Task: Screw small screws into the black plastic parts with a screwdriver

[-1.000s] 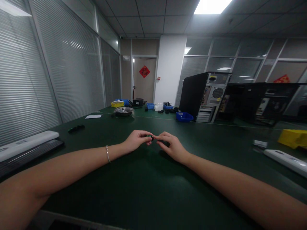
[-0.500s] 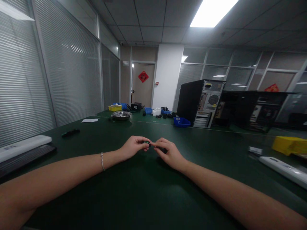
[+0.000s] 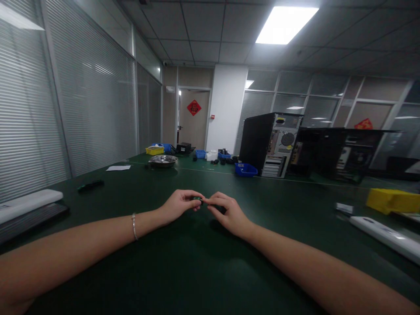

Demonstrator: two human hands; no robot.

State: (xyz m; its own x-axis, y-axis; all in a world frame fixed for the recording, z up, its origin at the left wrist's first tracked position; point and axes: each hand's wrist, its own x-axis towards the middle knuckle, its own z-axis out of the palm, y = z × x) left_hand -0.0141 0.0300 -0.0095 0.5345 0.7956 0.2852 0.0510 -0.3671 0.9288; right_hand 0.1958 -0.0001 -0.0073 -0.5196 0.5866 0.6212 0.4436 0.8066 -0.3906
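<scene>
My left hand (image 3: 180, 206) pinches a small dark piece with some green on it (image 3: 198, 200) between thumb and fingers, just above the green table (image 3: 197, 271). Its exact kind is too small to make out. From the other side, my right hand (image 3: 229, 214) reaches in, an index fingertip at the edge of the piece. The right thumb is apart from that index finger, and no object shows between them. A silver bracelet (image 3: 134, 226) circles my left wrist.
At the left lie a keyboard (image 3: 33, 218), a white long object (image 3: 31, 204) and a dark green strip (image 3: 91, 186). Farther back are a metal bowl (image 3: 163, 161), a blue bin (image 3: 246, 169) and a black computer tower (image 3: 259, 144). A yellow bin (image 3: 392, 200) is at the right.
The view has shifted slightly, so the whole scene sits a little lower and farther left. The right thumb has parted more from the index finger. The left hand keeps its pinch.
</scene>
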